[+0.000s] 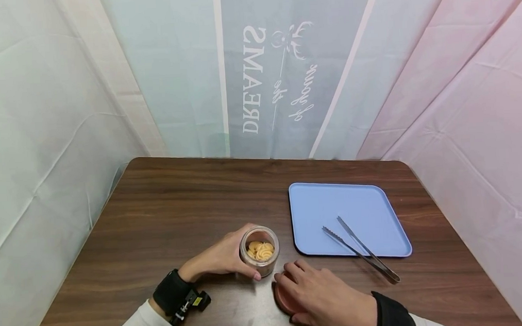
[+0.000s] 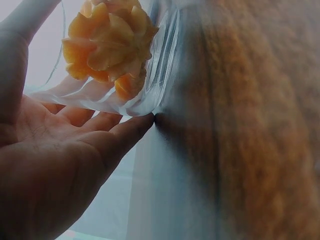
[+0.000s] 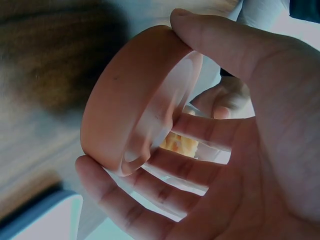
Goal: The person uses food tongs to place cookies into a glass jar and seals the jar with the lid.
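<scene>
Head view, lower centre: L hand [image 1: 217, 259] wraps a jar [image 1: 259, 251], fingers curled round its far side, thumb on the near side. Jar stands upright on the table [image 1: 179, 205], mouth open, long axis vertical. R hand [image 1: 323, 296] sits just right of and below the jar in frame, fingers curled over a lid [image 1: 286, 298] that rests on or close to the wood; can't tell which from this view.

Key relation: jar lies up and left of the lid in the head frame, near but apart. Jar mouth faces up. R wrist view has the lid [image 3: 135, 100] on edge to the camera, hollow side toward the palm, thumb on the upper rim, fingers [image 3: 200, 130] across the open face. R hand [image 3: 240, 150] thus grips the lid; L hand [image 2: 55, 165] grips the jar [image 2: 150, 75].

Materials: jar is clear, smooth, cylindrical, prob. plastic or glass, can't tell. Inside are cookies [image 1: 261, 250], pale orange, swirled and ridged like piped rosettes; L wrist view shows one [image 2: 107, 42] pressed against the wall. Lid is round, shallow, matte salmon-pink, plain rim.

Right centre of head frame: tray [image 1: 324, 204], light blue, flat, rounded corners. Tongs [image 1: 361, 248], metal, thin, lie diagonally across its near right corner, hinge end overhanging onto the table. Table is dark wood grain.
</scene>
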Demonstrator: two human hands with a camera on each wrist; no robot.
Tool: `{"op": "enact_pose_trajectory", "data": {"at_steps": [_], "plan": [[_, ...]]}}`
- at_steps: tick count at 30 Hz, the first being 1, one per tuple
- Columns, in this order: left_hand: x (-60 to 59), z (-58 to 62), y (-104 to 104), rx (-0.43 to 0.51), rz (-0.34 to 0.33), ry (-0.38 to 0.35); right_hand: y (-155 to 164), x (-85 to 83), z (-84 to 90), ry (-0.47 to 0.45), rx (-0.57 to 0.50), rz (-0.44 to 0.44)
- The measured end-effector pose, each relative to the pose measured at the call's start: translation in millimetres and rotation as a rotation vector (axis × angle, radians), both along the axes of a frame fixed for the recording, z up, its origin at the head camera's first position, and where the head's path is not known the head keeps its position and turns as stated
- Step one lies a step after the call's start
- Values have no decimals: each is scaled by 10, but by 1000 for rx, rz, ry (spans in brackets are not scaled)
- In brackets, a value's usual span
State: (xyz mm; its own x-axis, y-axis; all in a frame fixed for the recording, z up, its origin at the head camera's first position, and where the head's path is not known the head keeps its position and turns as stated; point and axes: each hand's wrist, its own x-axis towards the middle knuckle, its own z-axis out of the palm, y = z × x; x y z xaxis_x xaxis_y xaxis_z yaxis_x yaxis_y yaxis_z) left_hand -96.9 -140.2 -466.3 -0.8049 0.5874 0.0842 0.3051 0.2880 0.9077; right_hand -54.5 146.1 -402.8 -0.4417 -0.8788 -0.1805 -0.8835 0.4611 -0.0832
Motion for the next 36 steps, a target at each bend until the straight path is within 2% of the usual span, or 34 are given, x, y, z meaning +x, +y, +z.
{"op": "enact_pose_trajectory", "data": {"at_steps": [7,18,23,31,36], "plan": [[-1,3,-1,15,-1,-9,15,-27,163,-1,4,-1],[-4,-17,0,31,-16,8,76,-144,532,148,-44,19],[-6,-18,-1,36,-17,17,58,-192,675,166,-68,33],[7,-20,-2,45,-25,-8,-13,-294,794,174,-65,28],[2,-11,2,43,-26,-15,-74,-385,808,160,-56,22]]}}
